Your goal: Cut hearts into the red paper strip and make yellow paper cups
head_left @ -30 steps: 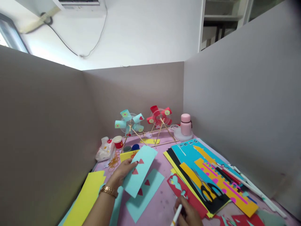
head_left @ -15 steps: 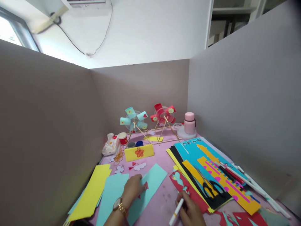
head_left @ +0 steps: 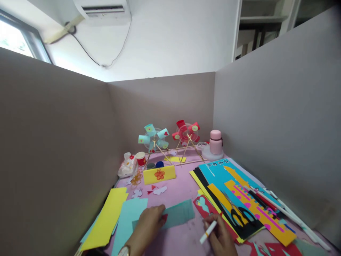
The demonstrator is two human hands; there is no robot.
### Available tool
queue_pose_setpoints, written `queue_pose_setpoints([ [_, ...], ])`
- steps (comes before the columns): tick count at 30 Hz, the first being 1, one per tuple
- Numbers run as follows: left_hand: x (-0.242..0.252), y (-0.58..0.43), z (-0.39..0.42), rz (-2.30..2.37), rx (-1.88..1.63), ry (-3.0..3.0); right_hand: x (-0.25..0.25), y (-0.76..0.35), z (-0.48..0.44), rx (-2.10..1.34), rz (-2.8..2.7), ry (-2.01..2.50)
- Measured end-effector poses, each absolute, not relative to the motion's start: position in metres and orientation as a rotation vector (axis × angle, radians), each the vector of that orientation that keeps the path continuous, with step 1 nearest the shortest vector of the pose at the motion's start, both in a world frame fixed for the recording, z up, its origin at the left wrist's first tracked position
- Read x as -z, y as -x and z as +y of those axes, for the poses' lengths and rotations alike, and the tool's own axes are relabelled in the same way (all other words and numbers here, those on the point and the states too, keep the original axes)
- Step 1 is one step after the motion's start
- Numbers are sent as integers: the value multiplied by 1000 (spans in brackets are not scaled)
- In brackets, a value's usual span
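My left hand (head_left: 152, 219) is closed on a light teal sheet of paper (head_left: 181, 213), which looks tilted and slightly smeared by motion. A small red paper piece (head_left: 164, 217) shows on the sheet beside my fingers. In my right hand (head_left: 218, 233) is a white pen with an orange band (head_left: 208, 232), its near end pointing down and left. Behind that hand lies a red paper (head_left: 198, 206) with teal cut shapes on it. Another teal sheet (head_left: 131, 213) and a yellow sheet (head_left: 109, 217) are to the left of my left hand.
Scissors (head_left: 237, 209) rest on stacked coloured papers (head_left: 213, 170) at right, near several pens. Further back stand a folded yellow card (head_left: 169, 172), a teal paper wheel (head_left: 152, 137), a red one (head_left: 183, 133), a paper cup (head_left: 141, 160) and a pink bottle (head_left: 215, 144). Grey partitions (head_left: 160, 103) enclose the table.
My left hand has turned the teal sheet from lying flat and slanted to tilted and running more sideways. The pen in my right hand has shifted slightly right and up.
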State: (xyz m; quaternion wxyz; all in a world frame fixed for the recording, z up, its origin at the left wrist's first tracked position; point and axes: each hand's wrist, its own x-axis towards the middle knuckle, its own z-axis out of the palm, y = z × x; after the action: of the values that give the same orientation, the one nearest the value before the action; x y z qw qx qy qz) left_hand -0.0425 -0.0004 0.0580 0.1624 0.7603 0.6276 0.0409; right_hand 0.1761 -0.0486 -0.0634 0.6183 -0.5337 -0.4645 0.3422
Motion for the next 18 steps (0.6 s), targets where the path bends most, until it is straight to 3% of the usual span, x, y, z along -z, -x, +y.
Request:
queue_pose_setpoints([
  [7,-44,44,-10,1637,-214,-2214,29,-149,-23,-976,-1072,1087],
  [18,-1,108,-22,1639,-854,-1612,35,-132,-12,-1149,-1043,1096],
])
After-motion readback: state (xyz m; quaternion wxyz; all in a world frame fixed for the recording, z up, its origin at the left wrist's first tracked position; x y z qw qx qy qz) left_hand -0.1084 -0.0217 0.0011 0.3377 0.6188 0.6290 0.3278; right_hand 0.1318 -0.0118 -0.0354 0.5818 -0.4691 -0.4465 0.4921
